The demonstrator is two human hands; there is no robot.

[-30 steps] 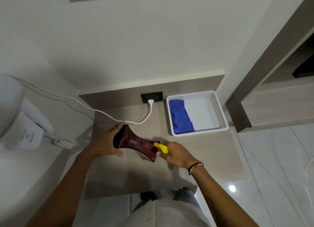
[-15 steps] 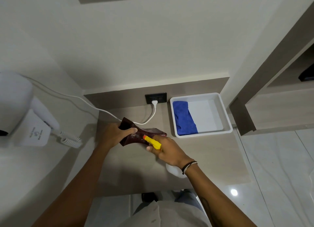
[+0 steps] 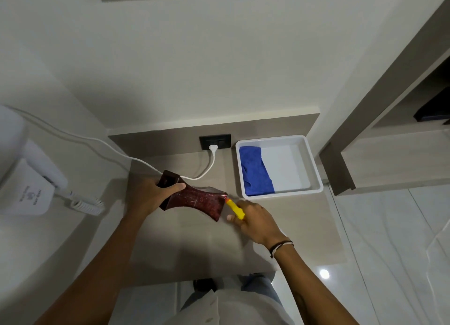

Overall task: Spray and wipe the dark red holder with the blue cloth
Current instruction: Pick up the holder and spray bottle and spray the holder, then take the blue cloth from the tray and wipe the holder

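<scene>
My left hand [image 3: 151, 198] grips the narrow end of the dark red holder [image 3: 194, 198], which lies tilted on its side above the beige counter [image 3: 190, 246]. My right hand [image 3: 255, 221] is closed around a spray bottle with a yellow nozzle [image 3: 235, 209]; the nozzle tip almost touches the holder's wide right end. The bottle's body is hidden under my hand. The blue cloth [image 3: 255, 171] lies folded in the left half of a white tray [image 3: 314, 173], apart from both hands.
A white cable [image 3: 136, 157] runs from the black wall socket [image 3: 215, 142] across the counter's back to a wall-mounted white hair dryer [image 3: 29, 183] with a coiled cord at left. A wooden shelf unit [image 3: 389, 154] stands at right. Glossy floor tiles lie beyond the counter edge.
The holder has been turned in my left hand, showing another face. My right hand with the sprayer shifted back to the holder's right end, the nozzle pointing at it.
</scene>
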